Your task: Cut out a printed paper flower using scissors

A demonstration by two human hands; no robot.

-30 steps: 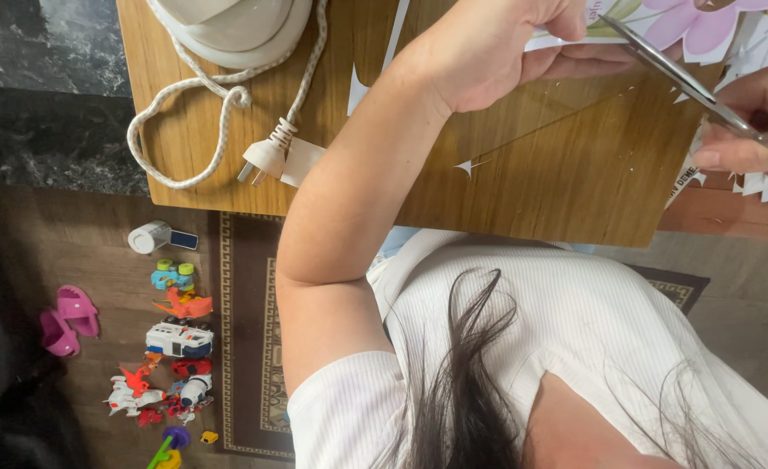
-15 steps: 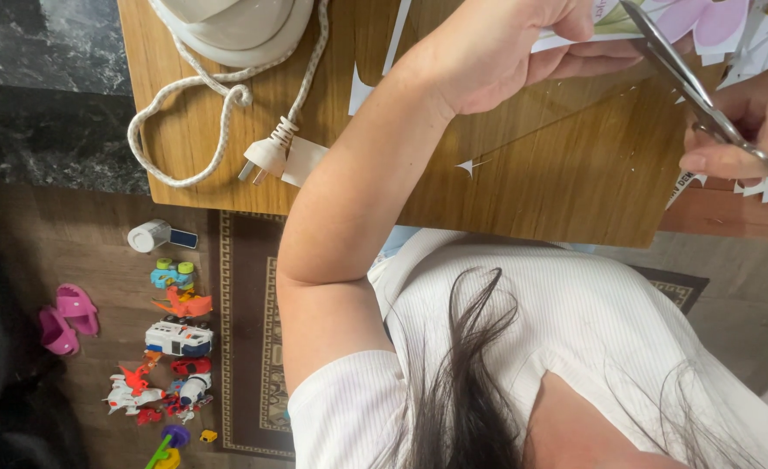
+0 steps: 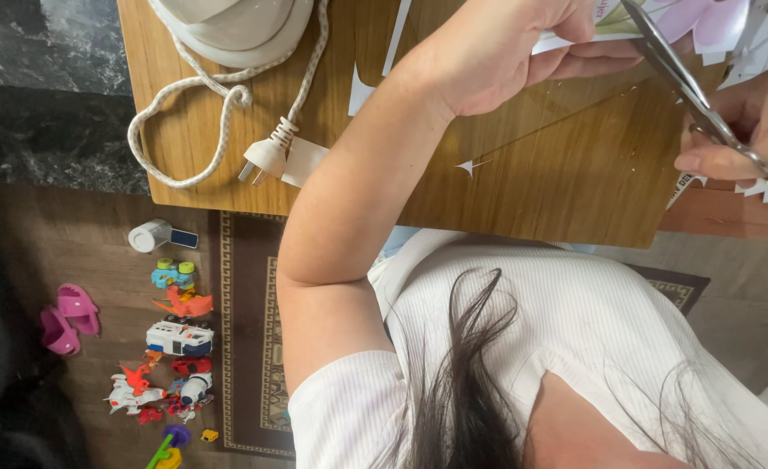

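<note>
- Flower-printed paper sheet (image 3: 662,22) was held above the wooden table (image 3: 566,182), pinched at its edge by the left hand (image 3: 505,48), fingers closed on it.
- Scissors (image 3: 692,91) were gripped by the right hand (image 3: 748,126), fingers closed through the handles, blades at the sheet.
- Left forearm was stretched across the table's near edge.
- White plug (image 3: 266,158) and cord (image 3: 219,108) were lying well left; paper scraps (image 3: 761,187) at the right edge.
- Toys (image 3: 175,347) were scattered on the floor below.

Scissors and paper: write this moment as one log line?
left hand: holds flower paper | right hand: holds scissors, blades at paper | wooden table beneath
</note>
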